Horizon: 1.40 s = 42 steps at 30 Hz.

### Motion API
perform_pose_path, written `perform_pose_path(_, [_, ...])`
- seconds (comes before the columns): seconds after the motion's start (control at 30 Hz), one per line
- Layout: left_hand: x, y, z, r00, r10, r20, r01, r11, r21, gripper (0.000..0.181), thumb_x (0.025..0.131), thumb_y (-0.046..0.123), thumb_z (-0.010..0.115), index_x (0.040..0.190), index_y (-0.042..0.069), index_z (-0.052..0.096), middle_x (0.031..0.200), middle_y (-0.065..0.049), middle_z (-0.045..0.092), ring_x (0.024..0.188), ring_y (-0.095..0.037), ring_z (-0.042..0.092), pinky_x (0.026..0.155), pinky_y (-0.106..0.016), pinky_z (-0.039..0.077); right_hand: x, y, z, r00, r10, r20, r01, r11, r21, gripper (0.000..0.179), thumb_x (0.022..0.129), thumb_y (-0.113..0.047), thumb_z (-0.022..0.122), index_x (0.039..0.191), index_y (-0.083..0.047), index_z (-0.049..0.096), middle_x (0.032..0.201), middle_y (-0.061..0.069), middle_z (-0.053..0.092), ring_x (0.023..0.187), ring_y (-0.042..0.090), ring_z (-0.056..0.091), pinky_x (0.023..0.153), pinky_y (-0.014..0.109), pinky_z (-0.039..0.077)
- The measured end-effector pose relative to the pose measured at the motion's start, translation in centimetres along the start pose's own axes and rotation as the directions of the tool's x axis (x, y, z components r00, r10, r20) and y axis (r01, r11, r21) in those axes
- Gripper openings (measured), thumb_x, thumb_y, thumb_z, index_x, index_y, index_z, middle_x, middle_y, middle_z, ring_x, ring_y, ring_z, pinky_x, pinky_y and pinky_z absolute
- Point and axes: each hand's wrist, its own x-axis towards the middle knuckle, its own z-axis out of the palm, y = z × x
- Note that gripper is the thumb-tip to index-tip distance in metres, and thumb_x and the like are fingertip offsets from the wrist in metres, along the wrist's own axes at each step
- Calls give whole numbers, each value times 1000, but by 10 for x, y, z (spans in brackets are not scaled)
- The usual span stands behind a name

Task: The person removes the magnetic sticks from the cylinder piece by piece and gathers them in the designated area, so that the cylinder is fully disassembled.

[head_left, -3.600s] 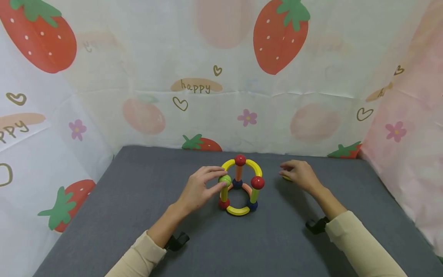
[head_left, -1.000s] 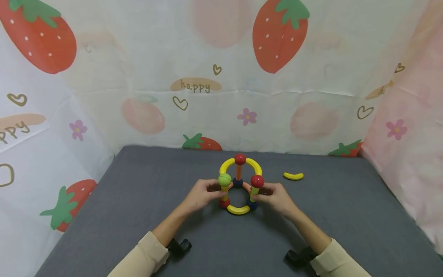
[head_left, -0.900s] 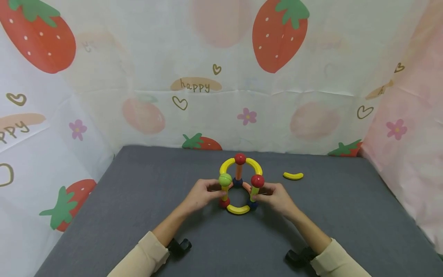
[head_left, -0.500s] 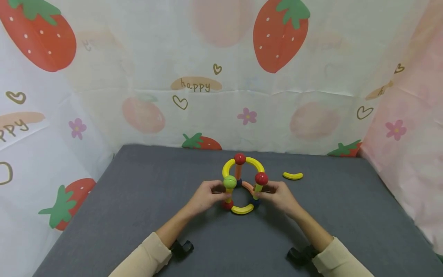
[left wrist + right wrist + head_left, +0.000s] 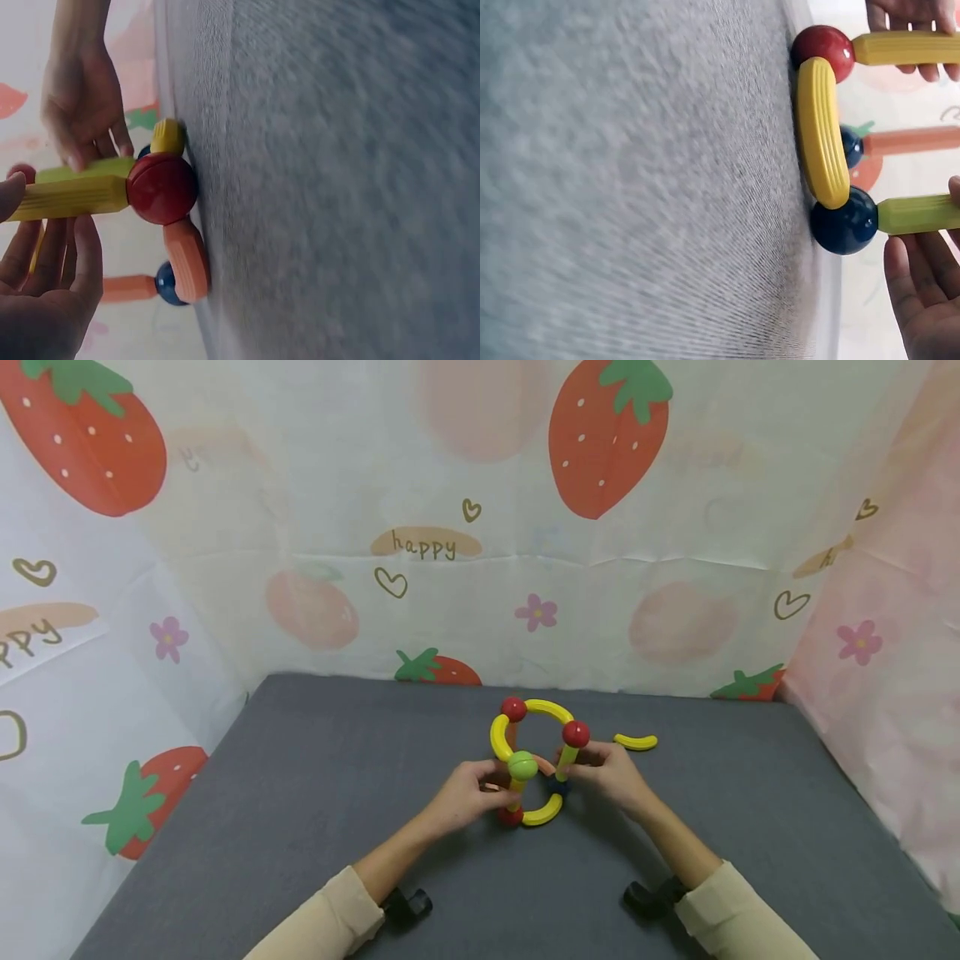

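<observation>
A ring-shaped frame of magnetic rods and balls stands on the grey table, with a curved yellow rod along its base. My left hand pinches the upright yellow rod below the green ball. On the other side, my right hand pinches the upright light green rod, between a red ball on top and a dark blue ball at the base. Another red ball tops the rear orange upright. Between the green ball and the front-right red ball no upper curved rod shows.
A loose curved yellow rod lies on the grey table, just beyond my right hand. Behind the table hangs a strawberry-print cloth, which also covers both sides. Black wrist cameras sit under both forearms.
My right hand has left the loose yellow rod and gripped the light green upright; my left hand moved from the green ball to its rod. The frame has turned counterclockwise and shifted slightly right.
</observation>
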Motion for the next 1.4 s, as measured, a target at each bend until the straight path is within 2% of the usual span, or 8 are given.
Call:
perform_pose_path(0.17, [3, 4, 9, 1000, -2, 13, 3, 1000, -22, 31, 89, 14, 68, 115, -2, 66, 110, -18, 70, 102, -28, 67, 85, -25, 55, 7, 2, -1, 999, 40, -16, -40, 999, 1, 33, 88, -12, 71, 117, 4, 66, 115, 21, 69, 101, 15, 66, 86, 30, 54])
perform_pose_path(0.43, [9, 8, 21, 999, 6, 45, -4, 999, -53, 47, 90, 14, 68, 134, 6, 56, 114, -16, 69, 103, -26, 66, 83, -25, 55, 14, 5, 1, 1000, 16, -19, -15, 1000, 7, 36, 91, -15, 68, 120, 5, 64, 118, 22, 68, 111, 31, 64, 93, 41, 53])
perform_pose_path(0.57, [9, 9, 22, 999, 8, 40, -5, 998, -63, 50, 90, 14, 69, 138, 9, 54, 115, -15, 69, 102, -24, 66, 80, -22, 55, 15, 4, 2, 1000, -3, -15, 3, 1000, 18, 37, 91, -15, 69, 122, 6, 63, 119, 22, 67, 107, 25, 66, 90, 34, 54])
perform_pose_path(0.77, [3, 8, 15, 999, 14, 39, -10, 995, -96, 43, 92, 14, 67, 132, 2, 58, 116, -19, 68, 106, -28, 65, 80, -30, 58, 8, 1, -3, 999, -7, -40, 8, 1000, 21, 41, 89, -16, 71, 124, 4, 62, 121, 24, 65, 104, 19, 66, 87, 29, 54])
perform_pose_path(0.87, [-1, 8, 10, 999, -15, 34, 20, 989, -146, 39, 92, 14, 67, 127, -2, 59, 118, -23, 65, 105, -32, 66, 80, -41, 59, 0, -4, -8, 997, 0, -84, -1, 1000, -8, 42, 89, -15, 71, 127, 0, 61, 121, 23, 65, 105, 21, 65, 86, 27, 54])
perform_pose_path(1.07, [-12, 15, 0, 991, -117, -64, 103, 975, -195, 40, 93, 21, 67, 126, 0, 60, 121, -21, 65, 104, -36, 67, 95, -45, 53, -21, -21, -24, 975, -78, -207, 58, 994, -97, 44, 91, -14, 69, 132, -5, 58, 124, 22, 64, 98, -5, 62, 85, 16, 51])
perform_pose_path(1.17, [-14, 19, -2, 968, -219, -120, 182, 947, -263, 43, 93, 28, 67, 127, 4, 61, 124, -17, 65, 112, -27, 63, 102, -45, 48, -33, -31, -29, 951, -164, -261, 135, 983, -126, 41, 91, -13, 68, 130, -4, 60, 121, 24, 65, 97, -9, 60, 84, 11, 50])
perform_pose_path(1.4, [-13, 28, -5, 918, -382, -112, 270, 804, -529, 49, 95, 33, 63, 132, 0, 58, 128, -17, 63, 108, -18, 66, 96, -35, 53, -49, -58, -19, 877, -411, -248, 366, 907, -211, 40, 84, 5, 70, 123, 2, 63, 111, 18, 68, 99, -4, 63, 85, 12, 51])
